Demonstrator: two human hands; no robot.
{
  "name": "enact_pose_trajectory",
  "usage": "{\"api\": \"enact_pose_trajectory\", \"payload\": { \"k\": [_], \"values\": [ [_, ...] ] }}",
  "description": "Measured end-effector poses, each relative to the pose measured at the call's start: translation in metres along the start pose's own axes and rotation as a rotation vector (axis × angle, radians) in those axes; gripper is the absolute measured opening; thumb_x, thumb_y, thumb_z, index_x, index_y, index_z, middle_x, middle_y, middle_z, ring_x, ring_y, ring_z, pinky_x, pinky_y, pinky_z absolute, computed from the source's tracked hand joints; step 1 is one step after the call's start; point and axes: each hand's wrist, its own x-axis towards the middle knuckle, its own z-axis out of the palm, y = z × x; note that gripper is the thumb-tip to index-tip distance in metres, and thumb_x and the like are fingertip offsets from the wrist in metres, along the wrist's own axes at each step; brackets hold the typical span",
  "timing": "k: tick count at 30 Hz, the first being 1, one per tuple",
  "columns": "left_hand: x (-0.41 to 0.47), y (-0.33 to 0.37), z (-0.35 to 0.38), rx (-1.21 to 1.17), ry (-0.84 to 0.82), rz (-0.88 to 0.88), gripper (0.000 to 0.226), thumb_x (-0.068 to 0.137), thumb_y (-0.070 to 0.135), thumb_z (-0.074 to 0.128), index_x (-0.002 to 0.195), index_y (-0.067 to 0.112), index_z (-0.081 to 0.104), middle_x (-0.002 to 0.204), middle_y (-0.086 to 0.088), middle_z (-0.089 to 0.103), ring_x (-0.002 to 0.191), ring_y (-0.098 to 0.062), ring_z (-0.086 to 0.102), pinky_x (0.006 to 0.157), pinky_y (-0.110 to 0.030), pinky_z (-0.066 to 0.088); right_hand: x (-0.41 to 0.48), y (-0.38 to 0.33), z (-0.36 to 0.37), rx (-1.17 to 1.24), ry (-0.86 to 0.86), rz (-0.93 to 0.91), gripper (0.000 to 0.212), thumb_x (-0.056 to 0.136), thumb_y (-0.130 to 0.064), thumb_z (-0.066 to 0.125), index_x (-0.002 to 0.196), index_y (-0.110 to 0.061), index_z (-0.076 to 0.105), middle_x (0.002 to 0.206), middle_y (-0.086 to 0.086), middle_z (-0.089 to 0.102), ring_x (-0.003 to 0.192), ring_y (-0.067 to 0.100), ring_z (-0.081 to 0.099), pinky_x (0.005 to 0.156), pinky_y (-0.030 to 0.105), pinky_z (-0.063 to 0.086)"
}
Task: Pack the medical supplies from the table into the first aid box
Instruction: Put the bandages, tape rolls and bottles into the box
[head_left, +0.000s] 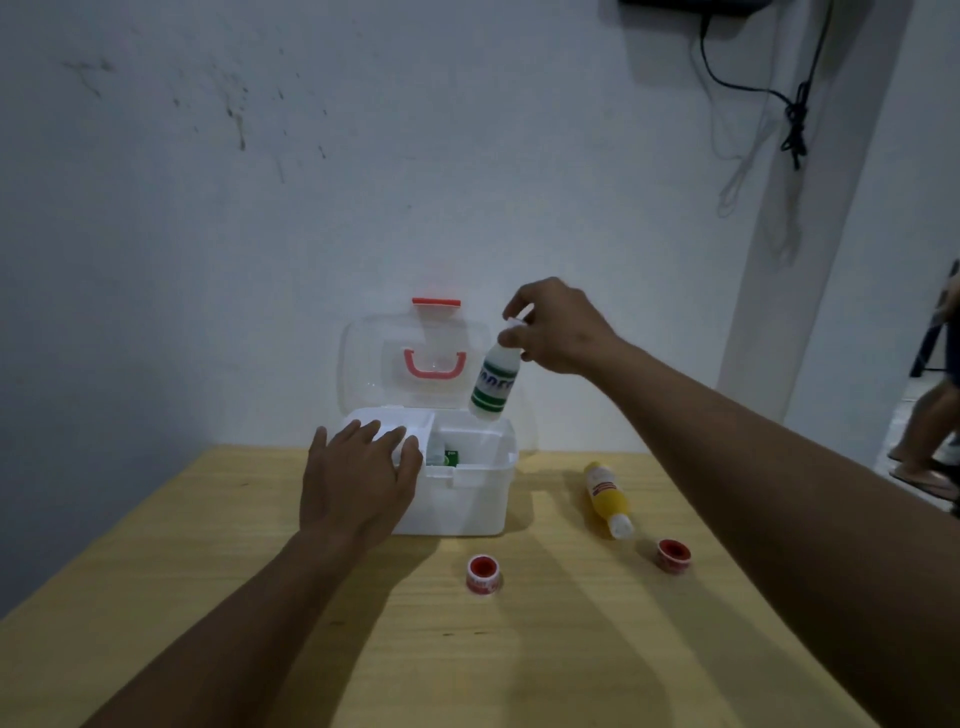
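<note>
the first aid box (470, 499) is white, its raised lid (363, 364) clear with a coral-red handle (434, 367) and a coral-red latch (436, 302) on top. inside the box, a small green item (451, 457) shows. above the box's right side, a white bottle (493, 382) carries green bands and blue lettering. right of the box lies a yellow bottle (608, 499) with a white cap and a white-and-red label. in front of the box, two red-and-white tape rolls (484, 574) (674, 555). the table (260, 597) is pale yellow woodgrain.
</note>
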Motion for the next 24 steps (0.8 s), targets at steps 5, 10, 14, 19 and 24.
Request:
{"api": "enact_pose_trajectory", "payload": {
  "k": [5,10,14,19,24],
  "values": [
    [0.0,-0.001,0.0,0.003,-0.01,0.002,0.067,0.093,0.053,0.01,0.135,0.028,0.056,0.143,-0.001,0.054,0.139,-0.018,0.04,0.119,-0.05,0.018,0.0,-0.003,0.046,-0.118,-0.091,-0.034,0.032,0.087,-0.013,0.07,0.118,-0.011,0.066,0.127,0.011,0.061,0.109,0.028,0.063,0.085,0.032,0.052],
    [-0.001,-0.001,-0.001,-0.001,-0.009,0.004,0.063,0.095,0.052,0.013,0.134,0.029,0.057,0.143,0.0,0.054,0.139,-0.017,0.04,0.12,-0.049,0.017,0.0,0.008,0.085,-0.244,-0.155,-0.028,0.03,0.086,-0.007,0.069,0.116,-0.01,0.066,0.117,0.014,0.066,0.098,0.029,0.067,0.085,0.041,0.058],
    [0.0,0.0,-0.001,-0.014,-0.006,-0.009,0.063,0.094,0.053,0.014,0.133,0.029,0.058,0.143,0.001,0.054,0.139,-0.017,0.04,0.12,-0.048,0.014,-0.004,0.016,0.096,-0.343,-0.175,-0.065,0.027,0.086,-0.013,0.07,0.112,-0.01,0.066,0.11,0.013,0.067,0.091,0.028,0.067,0.082,0.04,0.059],
    [0.0,-0.001,0.0,-0.012,-0.002,-0.016,0.063,0.093,0.052,0.016,0.132,0.028,0.059,0.142,0.0,0.055,0.137,-0.018,0.043,0.119,-0.048,0.016,-0.001,0.02,0.09,-0.37,-0.207,-0.081,0.031,0.087,-0.02,0.07,0.117,-0.016,0.066,0.115,0.009,0.067,0.096,0.026,0.066,0.084,0.039,0.058],
    [-0.001,0.002,-0.005,0.0,0.02,-0.001,0.06,0.095,0.049,0.019,0.126,0.025,0.065,0.133,-0.004,0.063,0.127,-0.022,0.053,0.111,-0.046,0.03,-0.008,0.022,0.065,-0.254,-0.174,-0.041,0.038,0.091,-0.03,0.065,0.126,-0.017,0.063,0.127,0.006,0.065,0.111,0.025,0.063,0.091,0.036,0.051]
  ]
}}
